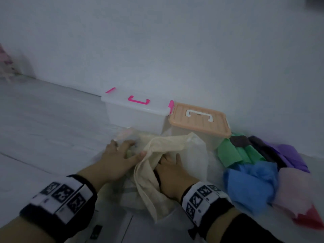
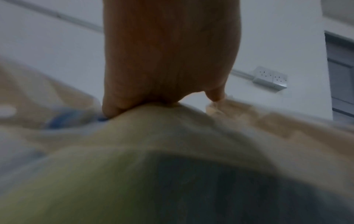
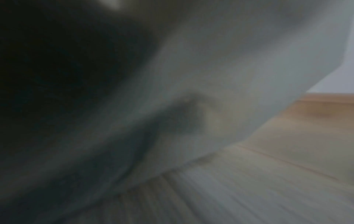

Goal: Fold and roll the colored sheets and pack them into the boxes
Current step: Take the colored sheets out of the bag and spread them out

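**Both hands working a cream sheet in front of the closed boxes**

A pale floor (image 1: 43, 123) is running up to a white wall (image 1: 157, 41), and two lidded boxes are sitting side by side against that wall: a clear box with pink latches (image 1: 135, 113) on the left and, touching it, a box with a peach lid (image 1: 199, 120) on the right. To the right of the boxes a heap of colored sheets (image 1: 263, 165) is lying on the floor, with green, blue, purple, dark, pale pink and red pieces showing.

Just in front of the boxes a cream sheet (image 1: 168, 142) is lying rumpled under both hands, one fold of it draping down between the wrists. The left hand (image 1: 119, 156) is lying on the sheet's left part with fingers spread and fingertips bearing down on the fabric; the left wrist view is showing the fingertips pushing into the cloth. The right hand (image 1: 171, 170) is sitting partly under the draped fold, thumb up, its fingers hidden by fabric, so I cannot tell how far it is curled or whether it is gripping the sheet. The right wrist view is showing only blurred cloth.
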`<action>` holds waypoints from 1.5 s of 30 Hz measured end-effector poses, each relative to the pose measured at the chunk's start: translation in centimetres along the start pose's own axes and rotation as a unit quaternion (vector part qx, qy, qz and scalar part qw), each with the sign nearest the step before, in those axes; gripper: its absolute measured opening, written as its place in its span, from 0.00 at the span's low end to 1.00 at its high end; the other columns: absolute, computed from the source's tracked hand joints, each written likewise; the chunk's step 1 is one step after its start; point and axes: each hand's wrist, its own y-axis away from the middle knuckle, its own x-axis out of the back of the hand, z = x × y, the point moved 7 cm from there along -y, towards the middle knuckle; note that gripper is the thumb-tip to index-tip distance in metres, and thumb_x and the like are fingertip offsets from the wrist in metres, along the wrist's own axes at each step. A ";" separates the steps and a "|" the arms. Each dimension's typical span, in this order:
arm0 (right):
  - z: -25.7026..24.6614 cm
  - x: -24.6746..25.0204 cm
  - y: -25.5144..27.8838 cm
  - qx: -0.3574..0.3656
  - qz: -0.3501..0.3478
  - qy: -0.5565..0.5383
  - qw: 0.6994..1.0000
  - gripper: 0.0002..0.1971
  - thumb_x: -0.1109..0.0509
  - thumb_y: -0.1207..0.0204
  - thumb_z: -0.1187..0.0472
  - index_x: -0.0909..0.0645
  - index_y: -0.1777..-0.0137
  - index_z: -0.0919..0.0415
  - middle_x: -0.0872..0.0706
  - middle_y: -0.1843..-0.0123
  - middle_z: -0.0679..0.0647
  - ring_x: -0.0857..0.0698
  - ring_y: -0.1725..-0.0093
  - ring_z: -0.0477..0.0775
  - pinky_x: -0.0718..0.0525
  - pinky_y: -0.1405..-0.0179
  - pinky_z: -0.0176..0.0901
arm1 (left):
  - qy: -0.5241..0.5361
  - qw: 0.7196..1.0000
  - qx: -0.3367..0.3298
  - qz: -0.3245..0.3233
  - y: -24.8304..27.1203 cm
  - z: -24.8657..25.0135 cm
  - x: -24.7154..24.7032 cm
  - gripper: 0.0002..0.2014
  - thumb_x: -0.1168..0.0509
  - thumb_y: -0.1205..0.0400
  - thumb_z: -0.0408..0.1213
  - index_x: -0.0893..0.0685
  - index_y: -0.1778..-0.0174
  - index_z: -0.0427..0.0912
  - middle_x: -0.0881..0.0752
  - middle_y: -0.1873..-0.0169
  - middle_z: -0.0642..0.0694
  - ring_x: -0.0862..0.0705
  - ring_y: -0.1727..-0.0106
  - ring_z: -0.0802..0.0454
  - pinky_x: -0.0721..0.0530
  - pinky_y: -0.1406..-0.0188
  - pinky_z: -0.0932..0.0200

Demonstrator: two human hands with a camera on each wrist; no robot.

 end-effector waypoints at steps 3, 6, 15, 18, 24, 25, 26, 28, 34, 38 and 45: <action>0.1 0.8 -0.2 -0.024 0.003 -0.012 1.000 0.30 0.35 0.23 0.49 0.38 0.21 0.48 0.41 0.22 0.51 0.35 0.26 0.61 0.42 0.28 0.66 | -0.057 0.998 -0.004 -0.004 -0.8 -1.1 -0.3 0.43 0.59 0.30 0.78 0.52 0.19 0.63 0.51 0.19 0.33 0.52 0.18 0.34 0.48 0.19 0.41; -0.5 0.7 -0.5 -0.043 -0.013 0.013 0.999 0.35 0.36 0.23 0.44 0.42 0.19 0.53 0.45 0.19 0.53 0.42 0.22 0.62 0.48 0.25 0.70 | -0.080 0.996 -0.015 -0.043 -1.5 -1.4 -0.3 0.39 0.62 0.24 0.73 0.55 0.17 0.62 0.56 0.17 0.34 0.55 0.18 0.30 0.49 0.20 0.35; -2.2 0.7 -0.3 -0.110 -0.055 0.021 0.992 0.34 0.33 0.24 0.47 0.38 0.21 0.59 0.38 0.24 0.63 0.35 0.30 0.66 0.36 0.27 0.61 | -0.143 0.986 -0.047 -0.075 -1.4 -1.8 0.0 0.50 0.62 0.42 0.82 0.58 0.22 0.69 0.58 0.19 0.27 0.52 0.19 0.29 0.45 0.21 0.37; -2.2 0.3 0.1 -0.131 -0.052 -0.069 0.988 0.38 0.32 0.24 0.48 0.44 0.18 0.57 0.40 0.20 0.59 0.35 0.25 0.64 0.35 0.24 0.57 | -0.142 0.986 -0.053 -0.068 -1.6 -1.8 -0.2 0.52 0.62 0.44 0.84 0.57 0.22 0.70 0.58 0.19 0.28 0.52 0.19 0.29 0.45 0.22 0.36; -2.8 0.8 2.0 -0.151 -0.065 -0.058 0.985 0.26 0.34 0.23 0.51 0.31 0.28 0.64 0.28 0.32 0.64 0.25 0.37 0.65 0.28 0.33 0.55 | -0.144 0.987 -0.043 -0.060 -2.0 -1.7 -0.7 0.49 0.69 0.42 0.83 0.57 0.21 0.71 0.56 0.19 0.27 0.54 0.19 0.29 0.49 0.20 0.37; -2.9 1.0 2.3 -0.151 -0.063 -0.028 0.986 0.26 0.33 0.23 0.51 0.30 0.30 0.65 0.27 0.34 0.64 0.24 0.39 0.65 0.27 0.34 0.56 | -0.144 0.987 -0.042 -0.057 -2.2 -1.8 -0.8 0.47 0.70 0.41 0.80 0.56 0.21 0.71 0.56 0.19 0.28 0.54 0.19 0.29 0.50 0.20 0.38; -2.9 1.4 2.7 -0.146 -0.050 0.011 0.988 0.25 0.33 0.24 0.51 0.28 0.32 0.65 0.26 0.36 0.64 0.23 0.41 0.64 0.26 0.36 0.56 | -0.150 0.986 -0.046 -0.056 -2.3 -1.8 -1.0 0.46 0.71 0.39 0.78 0.56 0.21 0.71 0.55 0.18 0.30 0.55 0.19 0.29 0.50 0.20 0.37; -2.9 2.5 4.2 -0.138 -0.007 0.058 0.989 0.20 0.33 0.26 0.51 0.26 0.40 0.63 0.22 0.42 0.62 0.22 0.46 0.63 0.28 0.41 0.55 | -0.170 0.982 -0.056 -0.056 -2.5 -1.9 -1.3 0.43 0.71 0.33 0.78 0.55 0.20 0.70 0.54 0.17 0.36 0.55 0.19 0.29 0.50 0.20 0.36; 0.7 4.9 10.1 -0.156 0.009 -0.008 0.988 0.32 0.21 0.41 0.45 0.29 0.40 0.53 0.22 0.44 0.53 0.23 0.46 0.57 0.29 0.40 0.50 | -0.209 0.977 -0.028 -0.022 -1.9 -1.9 -1.8 0.35 0.55 0.25 0.73 0.61 0.23 0.74 0.58 0.20 0.28 0.53 0.19 0.28 0.47 0.21 0.39; 5.8 7.4 15.4 -0.200 0.075 -0.247 0.945 0.33 0.18 0.47 0.50 0.30 0.43 0.39 0.21 0.48 0.41 0.17 0.53 0.44 0.14 0.54 0.40 | -0.222 0.975 -0.024 -0.006 -1.6 -1.4 -1.9 0.36 0.50 0.24 0.71 0.60 0.23 0.75 0.59 0.19 0.29 0.53 0.19 0.29 0.46 0.21 0.40; 15.8 9.9 22.2 -0.242 0.217 -0.409 0.853 0.38 0.12 0.56 0.61 0.20 0.41 0.48 0.11 0.50 0.50 0.11 0.56 0.50 0.14 0.64 0.38 | -0.225 0.974 -0.014 -0.024 -1.9 -1.5 -2.1 0.38 0.50 0.26 0.70 0.61 0.23 0.74 0.61 0.20 0.28 0.54 0.19 0.28 0.45 0.21 0.42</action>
